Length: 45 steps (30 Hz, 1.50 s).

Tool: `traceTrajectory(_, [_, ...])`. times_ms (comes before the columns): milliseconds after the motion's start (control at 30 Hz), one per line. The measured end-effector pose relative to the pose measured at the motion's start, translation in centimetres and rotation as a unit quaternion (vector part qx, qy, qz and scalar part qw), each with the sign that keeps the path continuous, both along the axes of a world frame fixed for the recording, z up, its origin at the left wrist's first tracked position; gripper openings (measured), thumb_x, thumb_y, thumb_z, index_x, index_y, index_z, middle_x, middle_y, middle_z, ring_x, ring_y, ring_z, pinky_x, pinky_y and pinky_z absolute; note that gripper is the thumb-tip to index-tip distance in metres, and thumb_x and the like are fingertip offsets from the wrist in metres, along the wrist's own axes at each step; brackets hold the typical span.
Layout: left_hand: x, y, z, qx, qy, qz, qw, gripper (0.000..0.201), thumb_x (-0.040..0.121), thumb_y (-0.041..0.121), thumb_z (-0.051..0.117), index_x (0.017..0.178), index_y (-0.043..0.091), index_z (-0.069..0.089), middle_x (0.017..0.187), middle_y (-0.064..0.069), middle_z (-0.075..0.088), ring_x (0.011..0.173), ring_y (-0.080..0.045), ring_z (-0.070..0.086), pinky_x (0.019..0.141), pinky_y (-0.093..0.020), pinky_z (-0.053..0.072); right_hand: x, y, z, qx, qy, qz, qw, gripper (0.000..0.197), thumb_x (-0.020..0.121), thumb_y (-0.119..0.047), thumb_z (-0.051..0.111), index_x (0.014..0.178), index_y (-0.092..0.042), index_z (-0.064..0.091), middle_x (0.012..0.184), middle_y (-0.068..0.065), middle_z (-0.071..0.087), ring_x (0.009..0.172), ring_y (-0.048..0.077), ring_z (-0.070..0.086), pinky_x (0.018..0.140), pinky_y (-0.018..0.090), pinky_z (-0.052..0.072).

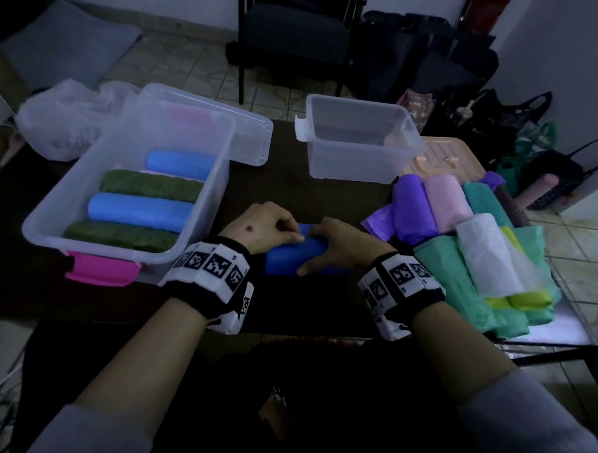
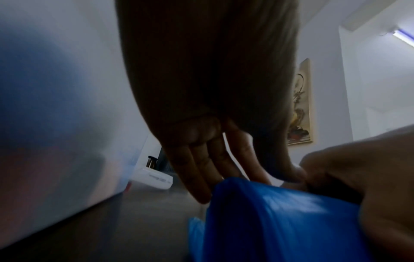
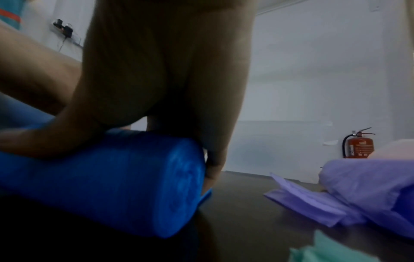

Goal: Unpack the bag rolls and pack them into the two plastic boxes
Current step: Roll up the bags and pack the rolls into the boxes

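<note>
A dark blue bag roll (image 1: 289, 260) (image 2: 280, 221) (image 3: 112, 186) lies on the dark table (image 1: 293, 178) right in front of me. My left hand (image 1: 267, 225) pinches its far left end, thumb on top and fingers (image 2: 201, 168) down behind it. My right hand (image 1: 341, 248) (image 3: 156, 88) grips the roll's right part, thumb on the near side. The large clear box (image 1: 26, 230) with a pink latch holds two blue and two green rolls. The smaller clear box (image 1: 355, 163) at the back looks empty.
Loose rolls are piled at the table's right: purple (image 1: 414, 211) (image 3: 369, 186), pink (image 1: 446, 198), teal, white (image 1: 485, 255), yellow-green. A clear lid (image 1: 253, 132) lies behind the large box, a beige lid (image 1: 441, 157) behind the pile. A white plastic bag (image 1: 66, 120) sits far left.
</note>
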State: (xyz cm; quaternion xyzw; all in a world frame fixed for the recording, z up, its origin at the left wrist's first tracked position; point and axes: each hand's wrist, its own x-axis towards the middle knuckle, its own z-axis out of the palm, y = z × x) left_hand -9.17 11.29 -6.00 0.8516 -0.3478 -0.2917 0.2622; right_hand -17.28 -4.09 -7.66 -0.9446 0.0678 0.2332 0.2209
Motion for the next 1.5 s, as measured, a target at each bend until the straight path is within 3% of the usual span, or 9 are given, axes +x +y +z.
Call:
traceTrajectory(133, [-0.2, 0.6, 0.4, 0.013, 0.013, 0.003, 1.000, 0.036, 0.083, 0.024, 0.068, 0.118, 0.021, 0.062, 0.120, 0.002, 0.061, 0.102, -0.004, 0.053, 0.087, -0.019, 0.035, 0.3, -0.7, -0.3, 0.041, 0.000, -0.040, 0.998, 0.069, 0.075, -0.047, 0.072, 0.132, -0.020, 0.046, 0.116, -0.002, 0.045, 0.108, 0.014, 0.045, 0.095, 0.027, 0.036])
traceTrajectory(300, [-0.8, 0.8, 0.6, 0.033, -0.028, -0.029, 0.999, 0.062, 0.074, 0.011, 0.076, 0.131, 0.018, 0.053, 0.129, 0.000, 0.052, 0.120, -0.013, 0.048, 0.091, -0.017, 0.031, 1.3, -1.2, -0.4, 0.017, 0.005, -0.056, 0.998, 0.052, 0.080, -0.054, 0.063, 0.116, -0.016, 0.058, 0.106, 0.001, 0.051, 0.101, 0.018, 0.050, 0.085, 0.030, 0.040])
traceTrajectory(400, [-0.6, 0.7, 0.3, 0.049, -0.028, -0.039, 0.998, 0.069, 0.070, 0.009, 0.079, 0.133, 0.019, 0.051, 0.134, 0.001, 0.053, 0.123, -0.013, 0.047, 0.091, -0.016, 0.030, 1.7, -1.3, -0.6, -0.015, -0.001, -0.051, 0.999, 0.079, 0.062, -0.072, 0.066, 0.122, -0.021, 0.056, 0.122, 0.004, 0.051, 0.115, 0.022, 0.048, 0.099, 0.039, 0.043])
traceTrajectory(500, [-0.2, 0.4, 0.4, 0.067, -0.023, -0.035, 0.997, 0.067, 0.071, 0.008, 0.078, 0.132, 0.020, 0.052, 0.134, 0.001, 0.053, 0.124, -0.015, 0.047, 0.093, -0.019, 0.032, 1.7, -0.9, -0.7, -0.020, -0.004, -0.041, 0.999, 0.106, 0.044, -0.070, 0.076, 0.132, -0.019, 0.046, 0.130, 0.003, 0.050, 0.117, 0.020, 0.050, 0.102, 0.038, 0.043])
traceTrajectory(800, [-0.3, -0.2, 0.9, 0.096, -0.026, -0.067, 0.993, 0.063, 0.070, 0.002, 0.077, 0.127, 0.021, 0.057, 0.129, 0.001, 0.056, 0.119, -0.015, 0.050, 0.092, -0.019, 0.033, 0.0, 0.6, -0.8, -0.071, -0.014, 0.006, 0.997, 0.079, 0.056, -0.067, 0.075, 0.113, -0.018, 0.050, 0.102, -0.003, 0.041, 0.099, 0.015, 0.038, 0.088, 0.034, 0.041])
traceTrajectory(933, [-0.4, -0.5, 1.3, 0.109, -0.022, -0.066, 0.992, 0.063, 0.070, 0.002, 0.078, 0.126, 0.020, 0.059, 0.129, 0.000, 0.057, 0.118, -0.015, 0.052, 0.090, -0.017, 0.035, -1.2, 0.9, -1.1, -0.026, -0.068, -0.034, 0.997, 0.066, 0.063, -0.064, 0.073, 0.103, -0.020, 0.044, 0.097, -0.004, 0.051, 0.088, 0.017, 0.054, 0.072, 0.030, 0.042])
traceTrajectory(1133, [-0.2, -0.5, 2.2, 0.111, -0.012, -0.076, 0.991, 0.056, 0.075, 0.002, 0.074, 0.126, 0.019, 0.059, 0.128, 0.000, 0.058, 0.117, -0.014, 0.054, 0.092, -0.018, 0.038, -1.7, 1.8, -1.3, 0.013, -0.082, -0.035, 0.996, 0.059, 0.073, -0.056, 0.070, 0.115, -0.018, 0.055, 0.112, 0.003, 0.060, 0.090, 0.014, 0.054, 0.075, 0.026, 0.040])
traceTrajectory(1367, [3.8, 0.7, 9.2, -0.057, -0.100, 0.096, 0.989, 0.036, 0.089, 0.013, 0.061, 0.125, 0.014, 0.059, 0.127, -0.002, 0.060, 0.117, -0.016, 0.054, 0.104, -0.029, 0.038, 0.4, 2.5, 2.2, 0.083, -0.186, -0.126, 0.971, 0.043, 0.077, -0.049, 0.070, 0.099, -0.017, 0.052, 0.092, -0.002, 0.056, 0.080, 0.013, 0.051, 0.060, 0.020, 0.034])
traceTrajectory(1500, [9.4, 4.9, 12.4, -0.046, -0.169, 0.208, 0.962, 0.041, 0.090, 0.009, 0.059, 0.131, 0.009, 0.053, 0.135, -0.010, 0.053, 0.124, -0.024, 0.049, 0.104, -0.035, 0.036, 3.9, 4.0, 5.8, 0.169, -0.245, -0.113, 0.948, 0.040, 0.081, -0.044, 0.067, 0.108, -0.020, 0.049, 0.090, -0.010, 0.053, 0.077, 0.000, 0.053, 0.063, 0.014, 0.039])
